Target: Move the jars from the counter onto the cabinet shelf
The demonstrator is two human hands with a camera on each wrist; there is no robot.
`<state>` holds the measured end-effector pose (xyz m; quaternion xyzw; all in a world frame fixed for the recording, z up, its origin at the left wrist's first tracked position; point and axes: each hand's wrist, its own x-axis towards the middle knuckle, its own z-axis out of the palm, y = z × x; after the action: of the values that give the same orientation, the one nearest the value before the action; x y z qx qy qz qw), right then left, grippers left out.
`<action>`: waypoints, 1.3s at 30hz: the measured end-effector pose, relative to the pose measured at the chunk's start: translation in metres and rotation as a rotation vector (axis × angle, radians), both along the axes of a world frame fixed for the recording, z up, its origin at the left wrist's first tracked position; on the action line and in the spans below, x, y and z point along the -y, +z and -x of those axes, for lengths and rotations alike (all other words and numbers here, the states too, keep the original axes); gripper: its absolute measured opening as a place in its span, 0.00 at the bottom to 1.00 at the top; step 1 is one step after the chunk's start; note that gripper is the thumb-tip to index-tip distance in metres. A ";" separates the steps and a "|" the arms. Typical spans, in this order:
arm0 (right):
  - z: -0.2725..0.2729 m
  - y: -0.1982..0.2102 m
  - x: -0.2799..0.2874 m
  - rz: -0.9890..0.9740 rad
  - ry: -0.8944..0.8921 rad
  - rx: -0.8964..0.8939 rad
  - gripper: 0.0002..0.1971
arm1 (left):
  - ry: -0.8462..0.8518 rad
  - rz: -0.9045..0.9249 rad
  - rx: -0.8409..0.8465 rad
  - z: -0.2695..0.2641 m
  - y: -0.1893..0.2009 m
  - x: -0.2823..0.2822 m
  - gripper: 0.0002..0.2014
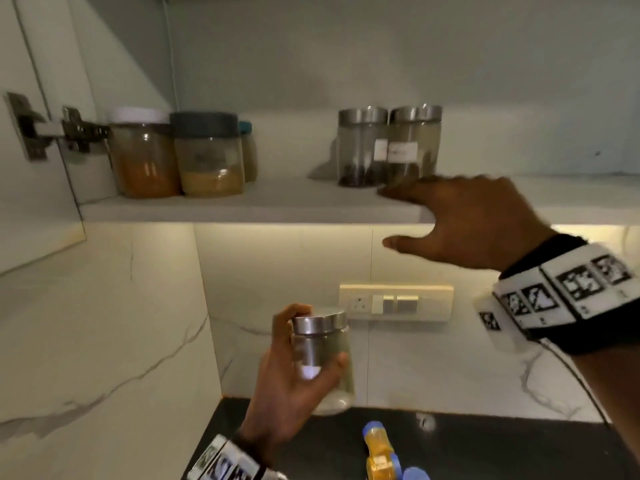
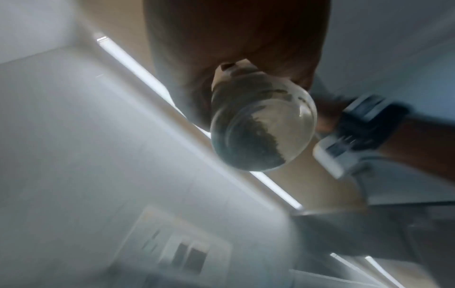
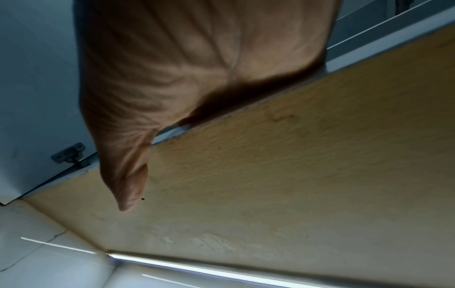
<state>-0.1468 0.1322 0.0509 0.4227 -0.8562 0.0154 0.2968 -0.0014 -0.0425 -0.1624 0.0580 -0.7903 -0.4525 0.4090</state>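
My left hand (image 1: 294, 372) grips a clear glass jar (image 1: 323, 362) with a steel lid, held in the air above the black counter (image 1: 485, 445). In the left wrist view the jar (image 2: 263, 132) shows its round base with dark grains inside. My right hand (image 1: 464, 220) is open at the front edge of the cabinet shelf (image 1: 242, 209), fingers stretched out over the shelf and thumb below the edge, holding nothing. Just behind its fingers stand two steel-lidded glass jars (image 1: 384, 147) on the shelf. In the right wrist view my right hand (image 3: 187, 81) lies against the shelf edge.
Three bigger jars (image 1: 180, 154) with plastic lids stand at the shelf's left end, beside the door hinge (image 1: 52, 129). A switch panel (image 1: 394, 303) sits on the marble wall. Yellow bottles with blue caps (image 1: 381, 452) stand on the counter below.
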 end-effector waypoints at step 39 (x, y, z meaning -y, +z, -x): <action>0.020 -0.026 -0.033 0.275 -0.023 -0.184 0.19 | 0.177 0.262 0.109 0.084 0.240 -0.026 0.44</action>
<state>-0.1668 0.1652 0.0253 0.3677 -0.8200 0.0903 0.4292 -0.0856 -0.0167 0.0781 0.0980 -0.8553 -0.3040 0.4081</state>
